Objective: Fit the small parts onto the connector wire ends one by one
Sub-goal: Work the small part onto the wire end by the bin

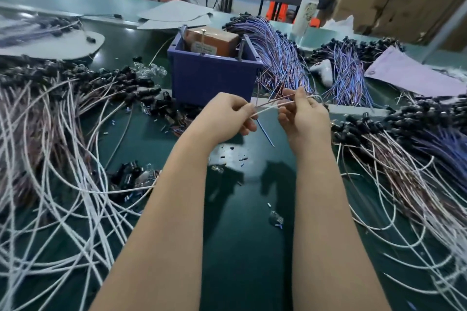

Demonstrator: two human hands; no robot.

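From my remote seat I see first the green tabletop, which fills most of the view. On it lie a left heap and a right heap of white and brownish wire with black ends. Behind the hands stands a blue bin, close to them but not touching. The left hand is raised over the tabletop, its fingers curled and pinching a few thin wires. The right hand grips the same wires a little further along, fingers also curled. So the wires run between both hands, in the air and in front of the bin. One blue wire hangs down from the left hand. The small parts lie scattered on the tabletop just under the hands. I cannot tell if one is already in the fingers, because it would be too small to see. My worry is that several wires are held together: a part may go on the wrong end, or one end may be missed. Also, a part that slips from the fingertips would fall among the loose ones and be hard to find. The hanging blue wire could catch in a heap and pull the bundle out of the pinch.
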